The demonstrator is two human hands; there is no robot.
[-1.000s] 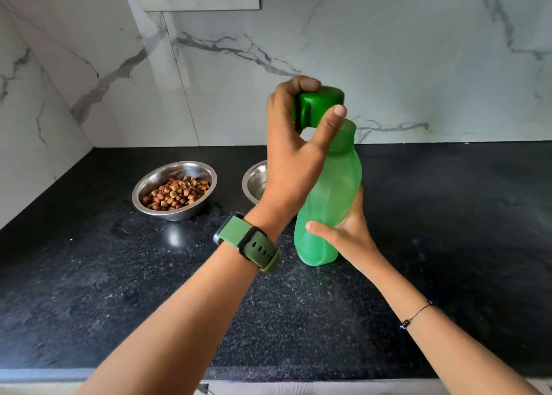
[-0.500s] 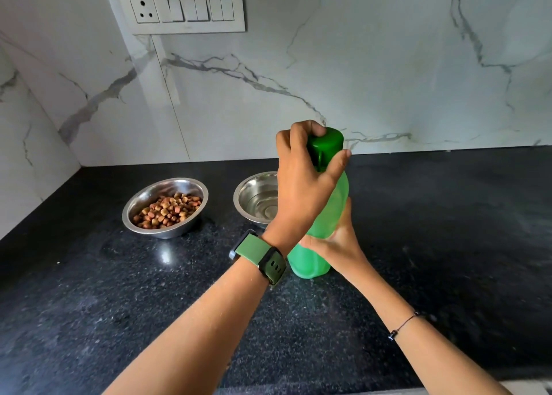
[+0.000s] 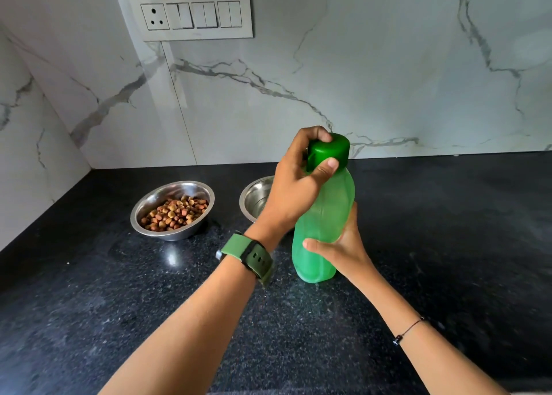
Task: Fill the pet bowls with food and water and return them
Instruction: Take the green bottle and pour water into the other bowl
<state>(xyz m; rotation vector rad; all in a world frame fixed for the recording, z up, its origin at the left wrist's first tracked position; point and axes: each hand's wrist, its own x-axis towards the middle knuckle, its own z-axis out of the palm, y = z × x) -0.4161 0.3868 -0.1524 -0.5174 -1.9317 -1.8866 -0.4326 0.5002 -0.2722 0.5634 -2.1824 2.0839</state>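
Both our hands are on the green bottle, and the cap is still on.

Our left hand (image 3: 294,185) curls round the dark green cap (image 3: 330,149), fingers over the top and thumb pressed on its front, just as it did half a second ago. Our right hand (image 3: 343,245) wraps the lower body of the green bottle (image 3: 325,221), thumb across the front, and the bottle stands nearly upright, its base at the black countertop (image 3: 149,305); a second ago it was raised and tilted. Behind our left hand sits the empty steel bowl (image 3: 254,197), partly hidden, and further left the food bowl (image 3: 173,209) holds brown kibble. Both bowls lie where they were. The white switch panel (image 3: 191,15) shows more fully on the marble wall now.
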